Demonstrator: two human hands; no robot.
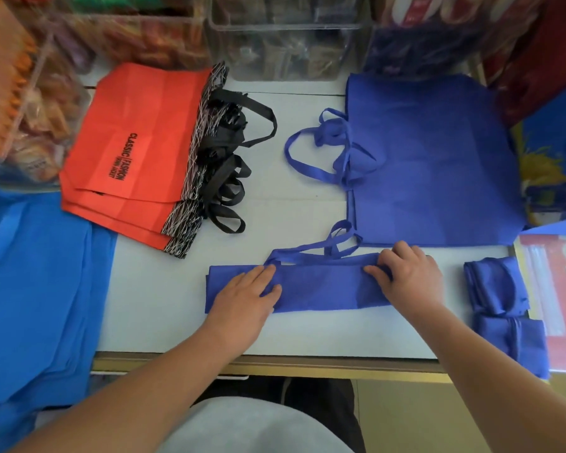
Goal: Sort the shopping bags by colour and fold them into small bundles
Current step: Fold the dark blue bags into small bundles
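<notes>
The violet-blue bag (324, 289) lies as a long strip near the table's (275, 338) front edge, the left hand (242, 295) flat on one end, the right hand (406, 276) pinching its far edge; tucking the loose handles (311, 253) inside and squaring the edges should keep the bundle tight

Orange bag (138, 125) reads "CLASSIC FASHION" — black print.

It is a shop: clear bins (285, 53) of packaged snacks (46, 103) line the counter (177, 305), where identical orange shopping bags (138, 142) lie stacked.
</notes>
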